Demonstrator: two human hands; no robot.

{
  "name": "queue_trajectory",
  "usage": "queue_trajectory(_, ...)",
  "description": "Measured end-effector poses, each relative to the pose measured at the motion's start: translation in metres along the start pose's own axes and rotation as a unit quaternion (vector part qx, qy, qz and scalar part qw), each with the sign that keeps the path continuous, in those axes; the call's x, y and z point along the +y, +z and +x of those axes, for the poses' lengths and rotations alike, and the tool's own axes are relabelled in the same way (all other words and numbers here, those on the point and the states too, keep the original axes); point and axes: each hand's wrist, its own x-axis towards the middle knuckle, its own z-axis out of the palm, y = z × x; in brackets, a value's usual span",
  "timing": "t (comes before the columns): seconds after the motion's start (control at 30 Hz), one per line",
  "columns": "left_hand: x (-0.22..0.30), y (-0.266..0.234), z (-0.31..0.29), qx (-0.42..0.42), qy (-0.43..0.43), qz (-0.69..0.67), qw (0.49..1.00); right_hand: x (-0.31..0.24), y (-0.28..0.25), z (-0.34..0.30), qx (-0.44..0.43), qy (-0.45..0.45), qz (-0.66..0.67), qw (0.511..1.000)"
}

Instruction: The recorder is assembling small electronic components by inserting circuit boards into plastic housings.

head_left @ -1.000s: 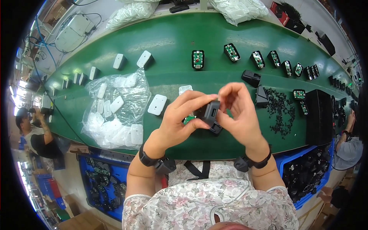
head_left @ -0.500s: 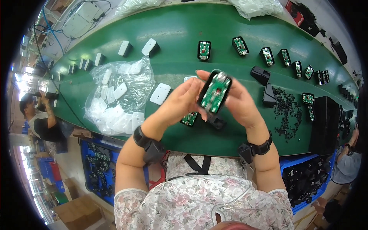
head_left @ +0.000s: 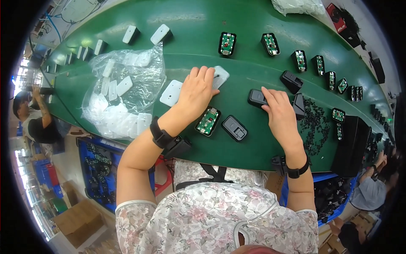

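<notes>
My left hand (head_left: 196, 92) lies over the green table with its fingers stretched out, beside a white cover plate (head_left: 221, 76) partly hidden behind them. Another white plate (head_left: 170, 93) rests by its wrist side. My right hand (head_left: 280, 111) has its thumb and index finger at the end of a black plastic housing (head_left: 256, 98), which lies back up on the table. Between my forearms are an open black case with a green circuit board (head_left: 208, 121) and a black housing (head_left: 234, 128) lying back up.
A clear plastic bag (head_left: 139, 78) with several white plates lies left. Several cases with boards (head_left: 227, 44) line the far side. Small black parts (head_left: 315, 125) are heaped right, near a black box (head_left: 352, 146). Blue crates (head_left: 99, 169) stand below the table edge. Another person (head_left: 36, 110) sits left.
Both hands held a black case with its circuit board facing up. They have since parted: the left is by the white plate, the right on a housing with its back up. The view has shifted slightly.
</notes>
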Motion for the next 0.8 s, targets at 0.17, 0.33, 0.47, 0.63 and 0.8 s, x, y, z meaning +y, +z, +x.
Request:
queue_trajectory(0.17, -0.012, 0.0, 0.007, -0.004, 0.153, -0.137, 0.979, -0.007, -0.013, 0.026, 0.057, -0.011, 0.119, 0.991)
queue_trajectory(0.33, -0.016, -0.015, 0.001, 0.01, 0.036, -0.258, 0.966, -0.031, 0.011, 0.058, 0.034, -0.043, 0.129, 0.99)
queue_trajectory(0.47, -0.016, -0.021, -0.002, 0.002, 0.079, -0.266, 0.961, -0.044, 0.02, 0.058, 0.042, -0.06, 0.093, 0.993)
queue_trajectory(0.63, -0.025, -0.014, -0.005, -0.066, 0.11, -0.217, 0.968, -0.051, 0.029, 0.056, 0.035, -0.054, 0.082, 0.995)
queue_trajectory(0.8, -0.023, -0.016, -0.006, -0.076, 0.114, -0.179, 0.974, -0.051, 0.034, 0.057, 0.043, -0.079, 0.036, 0.995)
